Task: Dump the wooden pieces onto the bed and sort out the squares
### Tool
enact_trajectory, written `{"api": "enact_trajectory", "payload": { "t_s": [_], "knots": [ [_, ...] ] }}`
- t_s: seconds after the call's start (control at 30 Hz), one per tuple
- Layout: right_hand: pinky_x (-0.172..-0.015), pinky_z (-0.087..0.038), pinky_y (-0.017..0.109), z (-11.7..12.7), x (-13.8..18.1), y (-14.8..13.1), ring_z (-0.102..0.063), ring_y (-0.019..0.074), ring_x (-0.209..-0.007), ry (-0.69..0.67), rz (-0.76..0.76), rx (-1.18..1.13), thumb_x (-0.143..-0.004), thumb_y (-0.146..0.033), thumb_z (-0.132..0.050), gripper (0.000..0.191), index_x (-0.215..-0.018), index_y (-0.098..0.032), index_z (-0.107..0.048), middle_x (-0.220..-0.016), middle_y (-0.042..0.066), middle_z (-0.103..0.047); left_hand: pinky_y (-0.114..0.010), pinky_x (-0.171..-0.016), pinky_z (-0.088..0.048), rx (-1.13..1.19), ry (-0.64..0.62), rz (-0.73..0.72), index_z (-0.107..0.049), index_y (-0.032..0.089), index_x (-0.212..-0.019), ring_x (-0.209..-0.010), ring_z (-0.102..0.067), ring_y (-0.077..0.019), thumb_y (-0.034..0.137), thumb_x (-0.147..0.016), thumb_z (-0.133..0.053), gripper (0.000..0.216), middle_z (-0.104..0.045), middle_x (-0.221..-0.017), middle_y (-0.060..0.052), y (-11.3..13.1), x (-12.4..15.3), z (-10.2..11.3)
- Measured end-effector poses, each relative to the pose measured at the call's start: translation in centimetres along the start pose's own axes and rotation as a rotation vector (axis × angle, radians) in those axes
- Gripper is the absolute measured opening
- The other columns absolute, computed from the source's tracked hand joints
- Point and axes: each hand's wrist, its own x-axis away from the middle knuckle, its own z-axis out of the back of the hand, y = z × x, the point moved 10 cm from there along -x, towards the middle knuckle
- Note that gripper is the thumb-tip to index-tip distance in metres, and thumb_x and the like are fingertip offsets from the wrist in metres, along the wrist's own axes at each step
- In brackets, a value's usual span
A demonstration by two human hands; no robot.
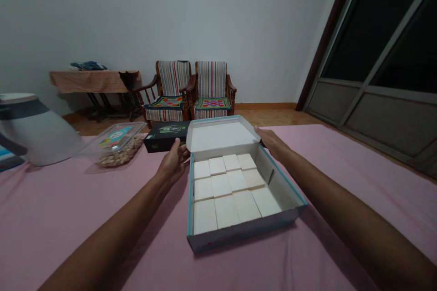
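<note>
In front of me a shallow cardboard box with light-blue edges stands on the pink cloth, its hinged lid raised and tipped away from me. Inside lie several white rectangular blocks in three rows, with a gap along the right wall. My left hand is closed at the left edge of the lid, thumb up and fingers curled by the back left corner. On the opposite side, my right hand grips the lid's right edge; its fingertips are partly hidden behind the cardboard.
A black box sits just beyond my left hand. Left of it is a clear plastic container of nuts with its lid propped open, then a white jug. Two wooden armchairs stand beyond the pink-covered table.
</note>
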Motion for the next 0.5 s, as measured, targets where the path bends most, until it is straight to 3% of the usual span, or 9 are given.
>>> {"api": "enact_trajectory", "payload": {
  "t_s": [0.1, 0.17, 0.3, 0.5],
  "knots": [
    [-0.073, -0.044, 0.03, -0.1, 0.3, 0.9, -0.062, 0.019, -0.077, 0.011, -0.088, -0.208, -0.081, -0.059, -0.05, 0.042, -0.078, -0.02, -0.065, -0.079, 0.003, -0.072, -0.027, -0.06, -0.047, 0.052, -0.016, -0.01, -0.067, 0.014, -0.094, -0.059, -0.063, -0.0171, 0.045, -0.097, -0.025, 0.052, -0.066, -0.062, -0.005, 0.4, 0.2, -0.7],
    [-0.073, -0.043, 0.028, 0.2, 0.5, 0.9, -0.063, 0.0178, -0.079, 0.04, -0.118, -0.283, -0.085, -0.055, -0.047, 0.039, -0.078, -0.021, -0.064, -0.08, 0.003, -0.072, -0.027, -0.059, -0.047, 0.082, -0.007, -0.031, -0.066, 0.014, -0.095, -0.055, -0.061, -0.0167, 0.045, -0.097, -0.026, 0.05, -0.065, -0.06, -0.004, 1.0, 0.3, -0.9],
    [-0.075, -0.041, 0.028, 1.1, 1.0, -0.1, -0.062, 0.0172, -0.083, 0.058, -0.096, -0.34, -0.089, -0.055, -0.041, 0.042, -0.078, -0.021, -0.063, -0.085, 0.004, -0.073, -0.027, -0.069, -0.047, 0.117, 0.015, -0.093, -0.065, 0.016, -0.099, -0.072, -0.065, -0.0167, 0.045, -0.098, -0.026, 0.049, -0.071, -0.075, -0.005, 2.4, 0.8, -1.0],
    [-0.074, -0.045, 0.03, 2.5, 2.2, -0.4, -0.064, 0.019, -0.076, 0.086, -0.063, -0.435, -0.088, -0.059, -0.037, 0.048, -0.074, -0.02, -0.06, -0.073, 0.006, -0.071, -0.031, -0.081, -0.044, 0.088, 0.015, -0.15, -0.069, 0.018, -0.095, -0.096, -0.064, -0.0198, 0.053, -0.096, -0.026, 0.055, -0.074, -0.091, -0.006, 3.3, 2.7, -0.7]
  ]
}}
